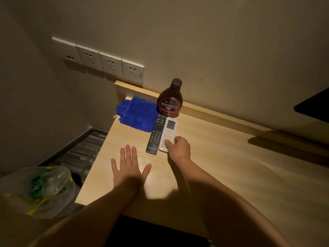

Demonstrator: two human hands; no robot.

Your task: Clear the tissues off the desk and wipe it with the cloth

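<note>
Blue cloth point(136, 114): folded at far left of desk point(222, 166), touching black remote point(156, 134); untouched
Tissues: none seen on desk
R hand point(179, 147): fingers clamped on white remote point(167, 134)
L hand point(130, 166): flat, fingers apart, empty
Tip: shift remotes + bottle point(170, 98) aside, then wipe w/ cloth
Text: bottle reads "HERSHEY'S SYRUP"; remote labels too small

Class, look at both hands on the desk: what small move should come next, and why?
Probably let go of the white remote, now lined up beside the black remote. The right hand grips its near end; the left hand hovers open. No tissues show, and the blue cloth lies folded.
</note>
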